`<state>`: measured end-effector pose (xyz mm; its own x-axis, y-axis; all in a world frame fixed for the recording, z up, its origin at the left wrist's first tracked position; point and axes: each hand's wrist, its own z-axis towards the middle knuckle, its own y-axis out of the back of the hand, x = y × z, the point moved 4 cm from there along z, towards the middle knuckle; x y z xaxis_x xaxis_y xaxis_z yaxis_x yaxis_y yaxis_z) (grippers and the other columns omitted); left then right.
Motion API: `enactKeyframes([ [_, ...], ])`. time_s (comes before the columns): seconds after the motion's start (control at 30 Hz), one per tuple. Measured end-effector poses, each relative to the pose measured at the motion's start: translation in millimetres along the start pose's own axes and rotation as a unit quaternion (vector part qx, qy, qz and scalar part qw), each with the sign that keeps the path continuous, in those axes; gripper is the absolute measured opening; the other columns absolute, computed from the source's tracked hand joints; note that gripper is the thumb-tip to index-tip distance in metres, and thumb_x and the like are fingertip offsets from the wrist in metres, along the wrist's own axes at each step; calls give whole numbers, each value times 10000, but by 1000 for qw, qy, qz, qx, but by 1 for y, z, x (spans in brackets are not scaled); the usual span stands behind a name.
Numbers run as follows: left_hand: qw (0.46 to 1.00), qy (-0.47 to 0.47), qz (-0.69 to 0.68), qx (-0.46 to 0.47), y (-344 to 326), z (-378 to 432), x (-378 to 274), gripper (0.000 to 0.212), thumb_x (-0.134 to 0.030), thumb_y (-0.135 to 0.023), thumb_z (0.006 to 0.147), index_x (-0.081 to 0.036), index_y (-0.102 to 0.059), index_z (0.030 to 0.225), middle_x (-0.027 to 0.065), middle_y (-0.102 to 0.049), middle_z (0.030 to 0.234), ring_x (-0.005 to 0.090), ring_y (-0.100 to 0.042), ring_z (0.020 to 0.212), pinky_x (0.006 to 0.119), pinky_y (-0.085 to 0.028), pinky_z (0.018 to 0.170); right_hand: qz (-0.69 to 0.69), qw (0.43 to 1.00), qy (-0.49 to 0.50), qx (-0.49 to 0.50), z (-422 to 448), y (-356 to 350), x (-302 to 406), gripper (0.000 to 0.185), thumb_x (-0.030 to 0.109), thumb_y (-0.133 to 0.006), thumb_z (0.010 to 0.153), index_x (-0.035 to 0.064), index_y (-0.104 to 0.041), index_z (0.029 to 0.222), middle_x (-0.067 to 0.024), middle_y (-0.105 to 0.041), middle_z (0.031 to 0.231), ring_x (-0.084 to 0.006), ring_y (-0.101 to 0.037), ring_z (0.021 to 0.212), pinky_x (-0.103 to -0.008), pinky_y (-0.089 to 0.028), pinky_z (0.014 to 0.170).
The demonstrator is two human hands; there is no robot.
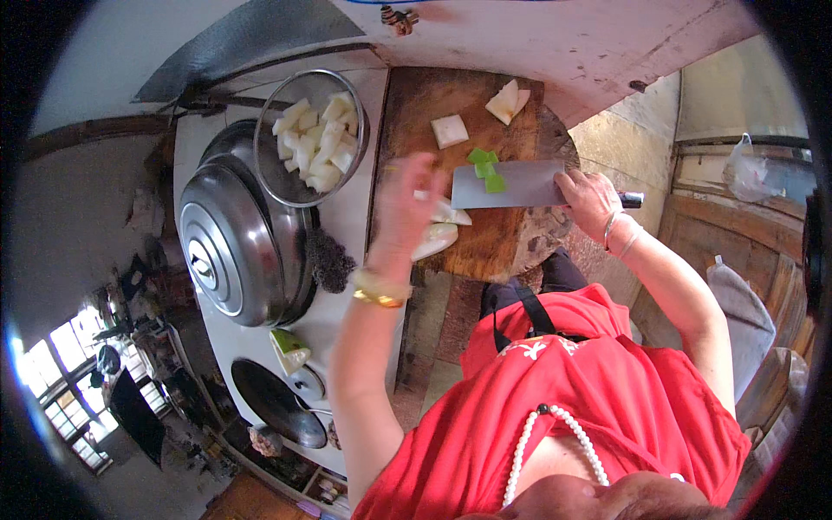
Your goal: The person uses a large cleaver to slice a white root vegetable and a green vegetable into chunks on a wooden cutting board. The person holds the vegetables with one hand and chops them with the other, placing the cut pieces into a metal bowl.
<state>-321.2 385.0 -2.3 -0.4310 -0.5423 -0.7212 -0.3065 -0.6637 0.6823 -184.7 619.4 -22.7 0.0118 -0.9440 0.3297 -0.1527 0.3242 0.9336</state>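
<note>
My right hand (588, 201) grips the handle of a cleaver (513, 188), whose wide blade lies flat over a round-edged wooden chopping board (494, 244). Several bright green pieces (487, 172) rest on the blade and by its far edge. My left hand (413, 208), blurred, is left of the blade, above pale wedges (437, 239) of a gourd-like vegetable; whether its fingers hold anything cannot be told. Farther back on the board are a square white piece (450, 131) and some pointed white pieces (508, 102).
Left of the board, a mesh strainer (359, 140) holds white chunks. Beside it are a large lidded metal pan (221, 240) and a dark scrubber (329, 260). Nearer stand a green-skinned vegetable chunk (289, 351) and a dark wok (273, 403). A wall borders the board's far side.
</note>
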Motion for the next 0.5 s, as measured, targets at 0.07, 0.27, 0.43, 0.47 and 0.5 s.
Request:
enactKeyframes([
  [0.07, 979, -124, 122, 107, -42, 0, -26, 380, -304, -617, 767, -116, -518, 1082, 123, -514, 936, 293, -538, 853, 377, -462, 748, -13, 1000, -14, 21, -1, 1, -1, 204, 76, -549, 685, 39, -460, 865, -130, -538, 752, -318, -561, 730, -413, -439, 636],
  [0.27, 957, -142, 167, 190, -104, 11, -24, 367, -358, -546, 808, -138, -485, 1095, 143, -495, 922, 316, -530, 850, 398, -470, 706, -28, 1000, -5, 6, -7, 11, -7, 168, 74, -537, 689, 55, -460, 838, -106, -533, 748, -274, -568, 759, -373, -429, 668],
  [0.43, 952, -108, 213, 190, -120, 29, -16, 316, -345, -521, 827, -136, -486, 1061, 146, -495, 939, 311, -539, 856, 393, -476, 696, -26, 999, 1, -27, -13, 12, -23, 140, 72, -526, 686, 58, -465, 811, -101, -531, 747, -269, -561, 748, -369, -423, 678],
  [0.47, 953, -102, 217, 186, -120, 32, -13, 307, -343, -523, 824, -132, -489, 1044, 145, -493, 947, 310, -540, 859, 395, -477, 692, -25, 999, 4, -33, -15, 12, -25, 136, 71, -525, 685, 59, -465, 807, -101, -530, 746, -268, -560, 746, -369, -424, 676],
  [0.5, 953, -98, 219, 183, -121, 35, -11, 298, -341, -525, 820, -128, -493, 1027, 144, -492, 955, 308, -541, 862, 397, -478, 688, -24, 999, 7, -37, -18, 12, -28, 133, 70, -523, 684, 60, -466, 803, -101, -529, 745, -267, -559, 743, -370, -424, 674],
])
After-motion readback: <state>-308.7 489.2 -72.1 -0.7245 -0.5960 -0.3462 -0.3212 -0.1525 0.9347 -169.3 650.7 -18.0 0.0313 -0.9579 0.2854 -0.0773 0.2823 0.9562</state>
